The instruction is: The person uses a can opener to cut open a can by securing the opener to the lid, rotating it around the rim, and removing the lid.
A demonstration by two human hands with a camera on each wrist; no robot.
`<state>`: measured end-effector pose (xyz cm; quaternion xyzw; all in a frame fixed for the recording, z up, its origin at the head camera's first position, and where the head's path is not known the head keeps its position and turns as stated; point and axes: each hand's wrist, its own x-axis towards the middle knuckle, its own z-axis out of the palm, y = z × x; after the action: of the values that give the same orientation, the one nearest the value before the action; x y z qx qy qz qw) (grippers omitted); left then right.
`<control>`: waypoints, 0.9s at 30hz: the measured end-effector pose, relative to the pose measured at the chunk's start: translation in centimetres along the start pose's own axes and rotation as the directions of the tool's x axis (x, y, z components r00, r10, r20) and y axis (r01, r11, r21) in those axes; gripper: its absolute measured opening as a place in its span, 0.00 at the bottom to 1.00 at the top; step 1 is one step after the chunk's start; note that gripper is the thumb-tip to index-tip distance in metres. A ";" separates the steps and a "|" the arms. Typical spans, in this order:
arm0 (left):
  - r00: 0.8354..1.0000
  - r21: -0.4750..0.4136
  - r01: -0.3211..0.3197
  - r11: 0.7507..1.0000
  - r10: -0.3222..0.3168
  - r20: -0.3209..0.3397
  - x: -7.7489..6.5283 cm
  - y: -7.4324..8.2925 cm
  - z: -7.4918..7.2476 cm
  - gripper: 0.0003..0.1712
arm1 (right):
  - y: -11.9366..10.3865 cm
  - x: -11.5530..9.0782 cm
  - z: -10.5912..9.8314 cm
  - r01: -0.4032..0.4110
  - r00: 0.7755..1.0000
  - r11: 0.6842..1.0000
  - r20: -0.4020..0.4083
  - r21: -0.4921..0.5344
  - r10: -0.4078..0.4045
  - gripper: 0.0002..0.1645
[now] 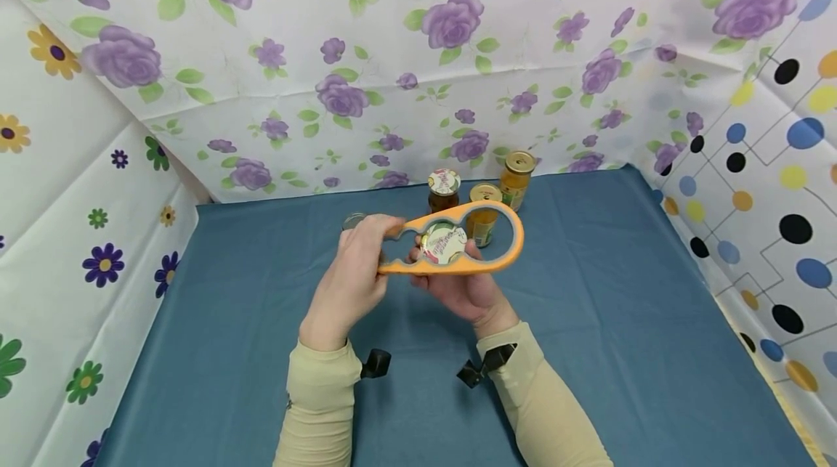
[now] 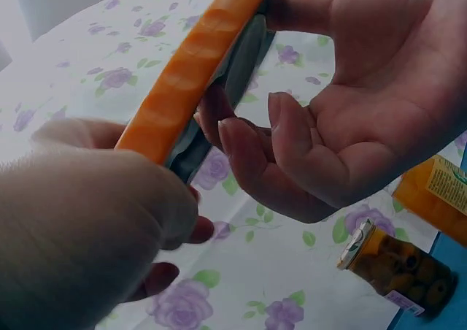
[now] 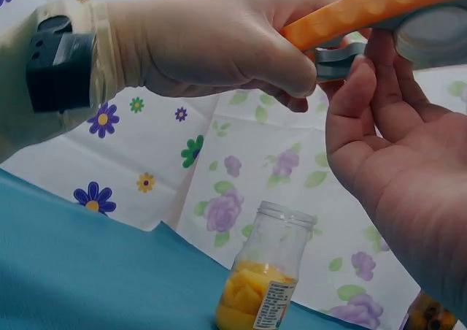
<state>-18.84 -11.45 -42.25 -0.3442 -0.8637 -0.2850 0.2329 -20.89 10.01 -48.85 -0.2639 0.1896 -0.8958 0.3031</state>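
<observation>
My left hand (image 1: 349, 274) grips the narrow end of an orange jar opener (image 1: 458, 266) with a grey scalloped lining, raised above the table. Within its middle opening shows a jar lid (image 1: 444, 242) with a white patterned top. My right hand (image 1: 461, 293) is palm up beneath the opener, thumb and fingertips pinching the lid from opposite sides. No jar hangs under the lid; its pale underside shows in the right wrist view. An open glass jar (image 3: 266, 279) with yellow fruit pieces stands lidless on the table, mostly hidden behind my left hand in the head view.
Behind the opener stand a dark jar (image 1: 444, 192) with a patterned lid and two yellow-filled jars with gold lids, one nearer (image 1: 482, 226) and one farther back (image 1: 515, 180). A blue cloth (image 1: 621, 307) covers the table. Flowered sheets (image 1: 366, 96) rise behind it.
</observation>
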 end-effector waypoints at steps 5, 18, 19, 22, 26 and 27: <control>0.998 0.015 -0.030 0.999 0.031 -0.054 -0.1 0.0 0.0 0.20 | 0.0 0.0 0.0 0.002 1.000 0.999 -0.011 0.039 -0.001 0.40; 0.997 0.028 -0.055 0.998 0.053 0.049 -0.2 -0.4 -0.3 0.20 | 0.1 -0.1 -0.2 0.007 0.999 0.999 -0.046 -0.033 -0.009 0.41; 0.997 0.028 -0.052 0.998 0.050 0.056 -0.2 -0.4 -0.5 0.22 | 0.1 -0.2 -0.2 0.002 0.999 0.999 -0.048 -0.051 -0.004 0.41; 0.997 0.022 -0.042 0.999 0.041 0.065 -0.4 -0.4 -1.1 0.24 | 0.2 -0.2 -0.3 -0.012 0.999 0.996 -0.052 -0.092 0.007 0.42; 0.997 0.026 -0.041 0.999 0.039 0.065 -0.5 -0.5 -1.4 0.23 | 0.4 -0.1 -0.3 -0.012 0.998 0.994 -0.070 -0.104 0.005 0.42; 0.997 0.033 -0.043 0.999 0.041 0.060 -0.5 -0.5 -1.4 0.23 | 0.5 -0.1 -0.4 -0.010 0.997 0.994 -0.079 -0.105 0.002 0.42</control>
<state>-18.58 -12.85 -41.72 -0.3665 -0.8676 -0.2551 0.2187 -20.86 9.80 -49.44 -0.2434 0.2493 -0.8933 0.2838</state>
